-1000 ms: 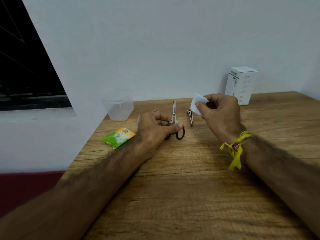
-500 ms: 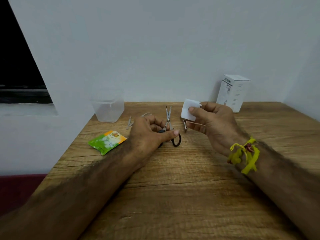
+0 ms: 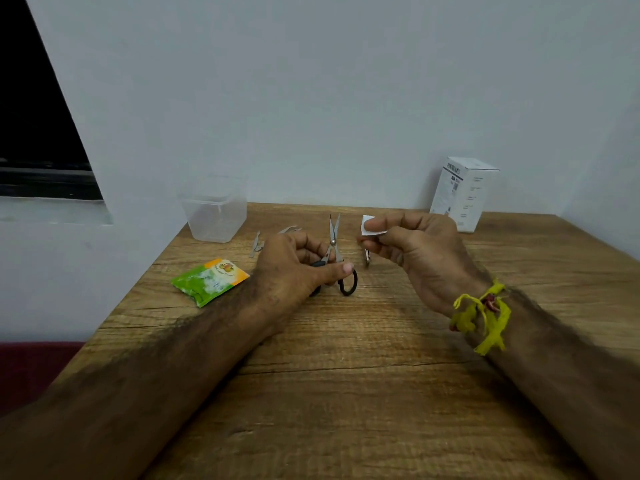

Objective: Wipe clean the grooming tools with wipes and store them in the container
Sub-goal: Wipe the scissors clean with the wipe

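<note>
The small scissors [image 3: 335, 251] are lying on the wooden table [image 3: 346, 393] under the left hand [image 3: 294, 268], blades pointing away toward the wall and slightly parted, black loops nearest the person. The left hand's curled fingers and thumb are closing on the handles, the thumb tip pressing across just above the right loop. Compared with a second ago that grip is hardly changing; the scissors are still flat on the wood, not lifted.

What is changing is the right hand [image 3: 415, 251]. It is pinching the white wipe [image 3: 370, 224] between thumb and fingers, and it has been coming down and inward from its higher position, so the wipe is now sitting just right of the blades, at about their height. More of the wipe is tucked into the fingers than before; only a small corner is showing. I judge the wiping of the scissors is about to begin, with the wipe nearly at the steel.

Beneath the right hand's fingers a second metal tool [image 3: 367, 259] is lying, half hidden, probably a nail clipper. Beyond the left hand's knuckles more small metal pieces [image 3: 256, 244] are resting on the table. Further out on that side the clear plastic container [image 3: 214, 216] is standing, seemingly holding nothing, so storing is all ahead. A green sachet [image 3: 209, 280] is lying left of the left wrist, and a white box [image 3: 462, 194] is standing beyond the right hand.
</note>
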Tool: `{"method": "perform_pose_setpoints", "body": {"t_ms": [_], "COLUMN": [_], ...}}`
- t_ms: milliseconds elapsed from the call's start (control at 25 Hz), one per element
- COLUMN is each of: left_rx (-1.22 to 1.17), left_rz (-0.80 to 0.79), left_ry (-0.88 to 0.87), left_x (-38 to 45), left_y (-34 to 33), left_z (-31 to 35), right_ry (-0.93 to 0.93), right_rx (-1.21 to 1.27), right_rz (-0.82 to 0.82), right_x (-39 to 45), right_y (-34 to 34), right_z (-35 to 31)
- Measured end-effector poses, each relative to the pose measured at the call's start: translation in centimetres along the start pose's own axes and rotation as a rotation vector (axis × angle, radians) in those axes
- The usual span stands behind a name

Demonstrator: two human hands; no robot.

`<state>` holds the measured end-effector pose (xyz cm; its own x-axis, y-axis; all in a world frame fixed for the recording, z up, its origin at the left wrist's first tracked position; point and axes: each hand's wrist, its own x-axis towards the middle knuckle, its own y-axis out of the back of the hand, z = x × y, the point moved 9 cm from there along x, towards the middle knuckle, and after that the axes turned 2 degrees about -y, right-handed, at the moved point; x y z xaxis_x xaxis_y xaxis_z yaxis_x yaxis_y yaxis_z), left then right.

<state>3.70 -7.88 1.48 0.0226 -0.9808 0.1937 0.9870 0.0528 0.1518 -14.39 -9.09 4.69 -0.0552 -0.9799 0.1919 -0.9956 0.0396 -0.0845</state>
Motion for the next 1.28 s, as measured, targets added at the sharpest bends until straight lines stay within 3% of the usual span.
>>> {"method": "perform_pose_setpoints", "body": {"t_ms": [160, 480, 800, 1040, 1280], "left_rx": [0.007, 0.003, -0.117, -0.029, 0.049], "left_rz": [-0.005, 0.003, 0.076, 0.069, 0.038], "left_ry": [-0.007, 0.014, 0.004, -0.142, -0.195], "left_x": [0.0, 0.1, -0.3, -0.7, -0.8], "left_y": [0.0, -0.1, 0.4, 0.3, -0.3], "left_z": [0.0, -0.1, 0.5, 1.6, 2.3], "right_ry": [0.008, 0.164, 0.096, 0.017, -0.034], "right_rx": [0.072, -0.157, -0.104, -0.019, -0.112], "right_rz": [0.012, 0.096, -0.018, -0.035, -0.080], "right_x": [-0.1, -0.3, -0.5, -0.3, -0.7], "right_y": [0.3, 1.3, -0.1, -0.3, -0.7], "right_z": [-0.7, -1.9, -0.6, 0.5, 1.1]}}
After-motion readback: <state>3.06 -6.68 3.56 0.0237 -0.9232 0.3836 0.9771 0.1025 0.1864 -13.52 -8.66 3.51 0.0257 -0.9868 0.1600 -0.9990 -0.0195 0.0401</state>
